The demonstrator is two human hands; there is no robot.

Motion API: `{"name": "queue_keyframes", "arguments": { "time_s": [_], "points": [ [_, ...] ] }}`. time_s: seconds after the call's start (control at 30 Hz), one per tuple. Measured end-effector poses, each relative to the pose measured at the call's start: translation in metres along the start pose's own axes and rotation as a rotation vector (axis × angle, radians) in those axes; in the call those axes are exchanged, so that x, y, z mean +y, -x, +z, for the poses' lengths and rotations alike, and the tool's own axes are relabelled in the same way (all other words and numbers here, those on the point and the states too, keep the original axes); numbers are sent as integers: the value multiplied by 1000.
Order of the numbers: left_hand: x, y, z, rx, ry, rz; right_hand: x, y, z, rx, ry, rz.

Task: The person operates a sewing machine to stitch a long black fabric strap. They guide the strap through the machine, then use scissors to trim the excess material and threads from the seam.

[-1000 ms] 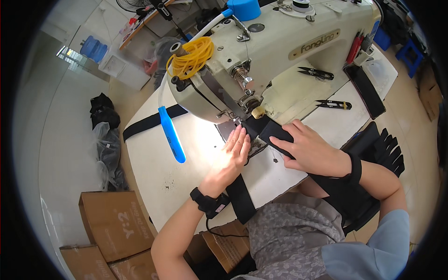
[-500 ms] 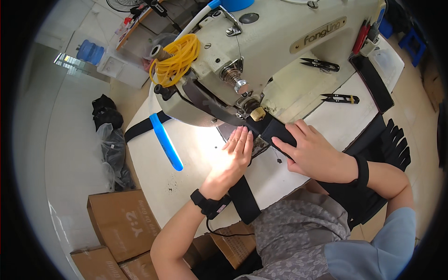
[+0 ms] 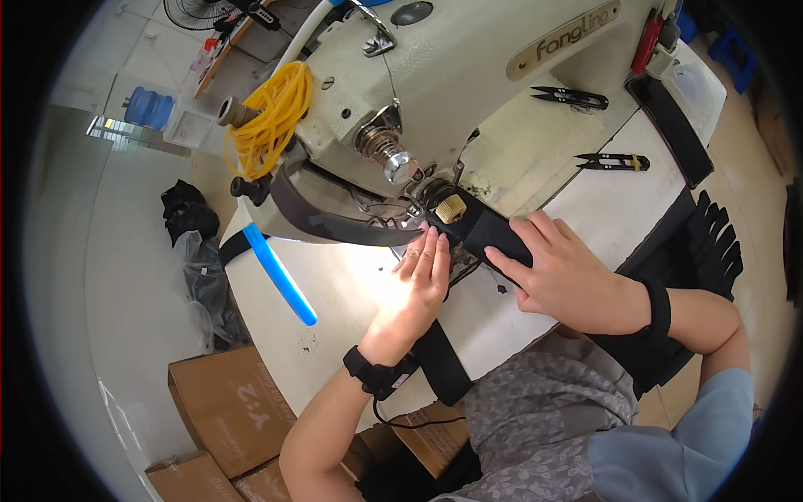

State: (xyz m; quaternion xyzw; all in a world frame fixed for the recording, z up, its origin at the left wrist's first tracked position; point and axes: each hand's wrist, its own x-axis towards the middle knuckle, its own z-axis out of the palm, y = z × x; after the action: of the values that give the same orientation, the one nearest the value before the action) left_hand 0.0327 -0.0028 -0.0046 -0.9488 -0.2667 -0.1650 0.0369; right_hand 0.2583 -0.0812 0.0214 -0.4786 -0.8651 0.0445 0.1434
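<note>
I see my left hand point(image 3: 416, 289) lying flat, fingers straight and together, palm down on the white sewing table point(image 3: 335, 293), its fingertips touching the near edge of the flat black woven webbing strap point(image 3: 493, 238). It grips nothing; it only presses. My right hand point(image 3: 562, 272) at about 3 o'clock from the left is also spread open, its fingers laid on top of the strap and holding it down against the table rather than closing round it.

The strap runs from the presser foot of the cream-coloured industrial sewing machine point(image 3: 468, 75), at roughly 12 o'clock from my hands, back toward 6 o'clock and over the table edge to my lap. I judge it light, limp along its length but fairly firm across its width, with a slightly slick weave, so flat pressure on both sides close to the needle suits it better than a pinch.

Two small black thread snips point(image 3: 611, 161) lie at 2 o'clock, well apart.
</note>
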Motion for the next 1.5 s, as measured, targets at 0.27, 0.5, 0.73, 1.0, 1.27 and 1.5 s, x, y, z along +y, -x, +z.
{"name": "queue_keyframes", "arguments": {
  "time_s": [0.27,0.5,0.73,1.0,1.27,1.5],
  "points": [
    [-1,-6,3,21,-51,22,-1,1,-2,1,4,0],
    [6,-13,-7,-71,-141,30,1,0,0,33,-4,4],
    [1,-4,-19,-176,-88,98,2,3,3,69,-43,16],
    [1,-3,-10,-158,-112,90,0,1,1,57,-16,13],
    [12,-8,-15,-183,-225,52,3,2,0,69,8,-3],
    [9,-3,-14,-228,-128,35,1,2,2,51,2,14]
  ]
}}
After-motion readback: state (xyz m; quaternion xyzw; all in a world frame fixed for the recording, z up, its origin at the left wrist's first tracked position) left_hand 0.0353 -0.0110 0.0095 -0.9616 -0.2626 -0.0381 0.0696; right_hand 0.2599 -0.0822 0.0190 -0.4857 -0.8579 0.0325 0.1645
